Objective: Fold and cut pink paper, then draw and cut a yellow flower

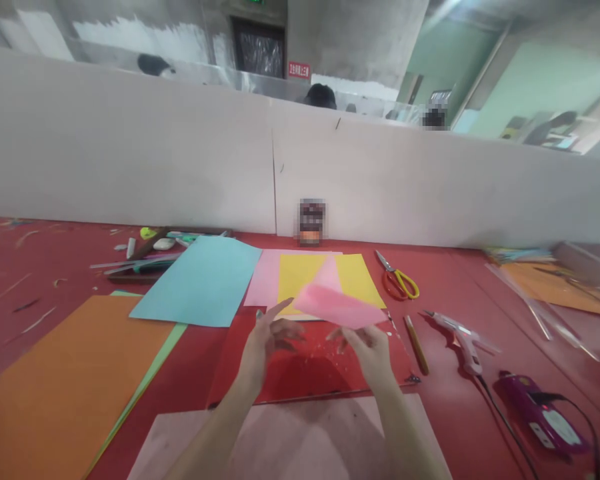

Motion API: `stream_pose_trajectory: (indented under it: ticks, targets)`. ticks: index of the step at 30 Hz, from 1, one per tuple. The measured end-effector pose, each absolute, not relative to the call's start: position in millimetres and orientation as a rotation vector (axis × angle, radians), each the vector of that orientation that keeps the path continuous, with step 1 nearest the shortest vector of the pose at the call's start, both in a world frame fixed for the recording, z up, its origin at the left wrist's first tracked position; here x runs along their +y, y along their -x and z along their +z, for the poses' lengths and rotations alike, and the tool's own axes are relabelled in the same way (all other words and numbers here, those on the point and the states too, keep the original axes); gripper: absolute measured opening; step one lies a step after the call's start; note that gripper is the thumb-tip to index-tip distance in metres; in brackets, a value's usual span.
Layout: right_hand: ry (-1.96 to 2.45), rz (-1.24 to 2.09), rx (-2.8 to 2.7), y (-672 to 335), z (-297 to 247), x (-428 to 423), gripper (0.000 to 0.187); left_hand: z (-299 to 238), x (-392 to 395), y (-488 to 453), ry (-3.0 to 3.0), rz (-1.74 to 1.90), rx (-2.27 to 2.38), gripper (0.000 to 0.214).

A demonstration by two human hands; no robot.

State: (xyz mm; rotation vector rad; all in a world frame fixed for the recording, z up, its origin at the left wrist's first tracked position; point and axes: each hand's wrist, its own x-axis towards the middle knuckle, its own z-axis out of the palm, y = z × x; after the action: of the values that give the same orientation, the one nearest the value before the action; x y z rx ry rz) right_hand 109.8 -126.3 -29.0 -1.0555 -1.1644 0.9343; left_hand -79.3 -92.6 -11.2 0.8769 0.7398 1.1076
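A folded piece of pink paper (341,307) is raised above the red board (300,380), blurred by motion. My right hand (370,350) has it by the lower edge, between thumb and fingers. To its left, my left hand (267,340) holds nothing, its fingers spread apart close to the paper's left tip. Behind the raised piece, a yellow sheet (293,273) lies on a light pink sheet (263,277). A blue sheet (203,283) rests at their left. Under my forearms is a larger pale pink sheet (300,443).
On the right of the red table (460,287) lie scissors (400,283), a wooden-looking stick (417,347), a corded glue gun (463,340) and a purple power strip (543,413). Orange paper (75,373) and a tool tray (145,267) are at left. A white partition (130,153) stands behind.
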Motion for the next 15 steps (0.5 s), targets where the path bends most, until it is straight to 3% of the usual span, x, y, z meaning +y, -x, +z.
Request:
stream_pose_trajectory:
  ticks: [4,9,11,15]
  targets:
    - [1.246,0.572,-1.679,-106,-30,-125,0.031,-14,-88,82,-0.568,1.074,0.679,0.055]
    - [1.227,0.276,-2.014,-108,-27,-116,0.049,-9,-87,87,-0.548,0.953,0.853,0.026]
    - [1.227,0.189,-2.109,-112,-24,-110,0.050,-7,-84,86,-0.552,0.949,0.992,0.019]
    - [1.208,0.071,-2.250,-114,-20,-100,0.043,-9,-77,84,-0.641,0.985,1.007,0.025]
